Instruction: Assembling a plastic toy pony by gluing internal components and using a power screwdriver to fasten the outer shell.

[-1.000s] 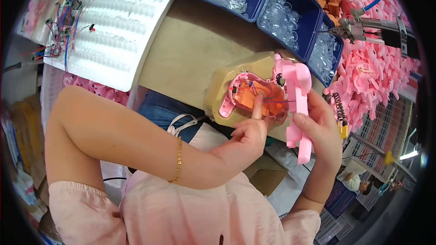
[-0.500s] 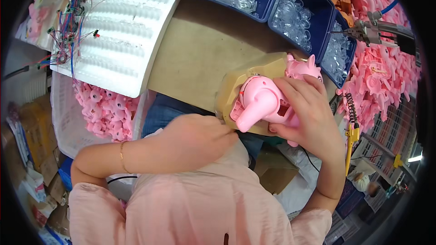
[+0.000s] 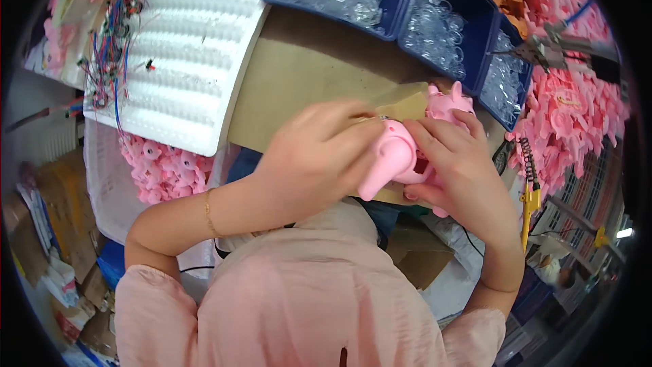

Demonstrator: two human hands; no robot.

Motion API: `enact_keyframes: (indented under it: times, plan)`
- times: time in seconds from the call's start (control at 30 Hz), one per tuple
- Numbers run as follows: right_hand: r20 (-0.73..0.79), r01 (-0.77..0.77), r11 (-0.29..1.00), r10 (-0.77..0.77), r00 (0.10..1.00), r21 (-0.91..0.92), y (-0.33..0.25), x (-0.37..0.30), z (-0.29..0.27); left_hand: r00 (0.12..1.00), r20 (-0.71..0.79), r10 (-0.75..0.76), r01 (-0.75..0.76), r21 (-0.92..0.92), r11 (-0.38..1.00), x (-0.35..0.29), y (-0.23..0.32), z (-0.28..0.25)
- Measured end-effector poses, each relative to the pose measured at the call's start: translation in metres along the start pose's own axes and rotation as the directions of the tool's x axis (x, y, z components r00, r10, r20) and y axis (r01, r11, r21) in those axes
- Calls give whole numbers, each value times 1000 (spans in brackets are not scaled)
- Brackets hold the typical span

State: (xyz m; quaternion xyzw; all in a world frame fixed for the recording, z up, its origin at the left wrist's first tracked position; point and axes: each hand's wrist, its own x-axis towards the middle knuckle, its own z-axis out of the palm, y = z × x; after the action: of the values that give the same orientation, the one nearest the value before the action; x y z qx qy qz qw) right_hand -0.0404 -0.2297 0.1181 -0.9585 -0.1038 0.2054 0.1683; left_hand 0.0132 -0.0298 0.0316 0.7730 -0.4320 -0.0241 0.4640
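Head view: hands (image 3: pixel 458 173) half-curled; right gripping pink toy (image 3: pixel 392 158), left (image 3: pixel 309 156) blurred, its hold unclear.

A flat tan worktable (image 3: pixel 292 68) carries a ridged white foam tray (image 3: pixel 187 47) over its left part. Three dark blue bins (image 3: pixel 477 20) stand side by side along its far and right edges. Near the right end sits a tan block (image 3: pixel 407 106), partly hidden from view.
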Motion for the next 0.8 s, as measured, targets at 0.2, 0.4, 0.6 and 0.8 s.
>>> enact_keyframes:
  times: [0.2, 0.4, 0.6, 0.8]
  plan:
    - [-74, 103, 994, -101, 992, 27, 16, -12, 5, 959, 278, 50, -28, -82, 996, 41, 26, 12]
    - [-186, -229, 773, 407, 894, 592, 22, -84, 37, 765, 642, 41, -207, 186, 961, 70, 40, 0]
    - [311, -222, -255, 391, 866, 941, -1, -83, 80, 740, 668, 74, -332, 268, 904, 70, 44, 8]
    - [172, 15, -460, 361, 917, 888, -14, -74, 99, 747, 661, 70, -375, 332, 865, 74, 54, 12]
